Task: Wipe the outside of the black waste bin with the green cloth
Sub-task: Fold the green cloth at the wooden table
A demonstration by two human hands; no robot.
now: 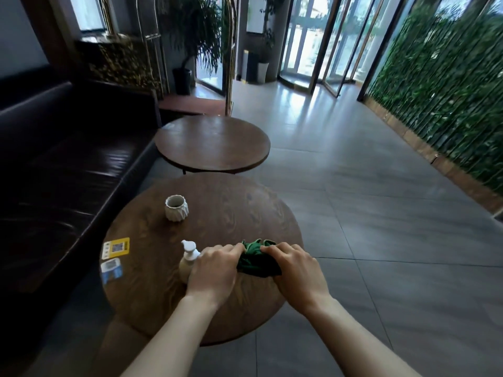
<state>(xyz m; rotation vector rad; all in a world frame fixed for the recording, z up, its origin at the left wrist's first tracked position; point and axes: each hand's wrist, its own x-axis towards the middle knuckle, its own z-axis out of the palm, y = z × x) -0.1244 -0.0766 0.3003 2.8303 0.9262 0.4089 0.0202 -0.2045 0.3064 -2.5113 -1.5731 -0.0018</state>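
While both hands bunch the cloth, no bin-wiping has begun; left to right:
sofa [68, 159]: dark, along the left wall, not involved.
cards [114, 257]: yellow one and blue one flat at the table's left edge, clear of the hands.
cup [176, 208]: white, upright, far side of the table [217, 213], out of the way.
bottle [187, 261]: pump type, upright just beside the left hand; contents unknown.
left hand [211, 270]: fingers curled, pinching the cloth's left end.
cloth [257, 261]: green, crumpled between the hands over the table's right part; likely being gathered into a wad for wiping.
right hand [295, 270]: fingers curled over the cloth's right end, gripping it.
bin: not clearly visible; dark containers stand far off by the doors, too small to tell.
next: probably carrying the cloth to the bin.
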